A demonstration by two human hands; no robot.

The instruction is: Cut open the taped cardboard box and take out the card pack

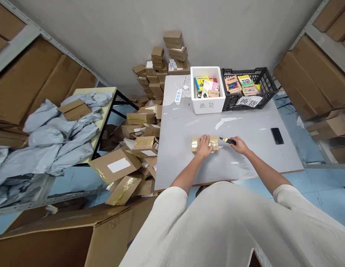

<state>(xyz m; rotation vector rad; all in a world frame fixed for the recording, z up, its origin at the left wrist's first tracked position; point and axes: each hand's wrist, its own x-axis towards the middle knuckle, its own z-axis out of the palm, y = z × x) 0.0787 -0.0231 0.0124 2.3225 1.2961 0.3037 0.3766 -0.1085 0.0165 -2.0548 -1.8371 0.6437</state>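
Note:
A small cardboard box (194,145) sealed with shiny tape lies on the grey table (175,167). My left hand (204,146) rests flat on top of it, fingers stretched across the tape. To the right of the box, my right hand (239,145) is closed around a utility knife (230,141) with a yellow and black handle. Its tip points left and sits just beside the box's right end; from here I cannot tell whether it touches the cardboard.
Behind stand a white foam box (208,108) and a black crate (268,87), both holding small colourful boxes. A phone (277,136) lies at right, a power strip (178,96) at back left. Cardboard boxes (119,165) pile up left of the table; grey parcels (63,133) cover a side table.

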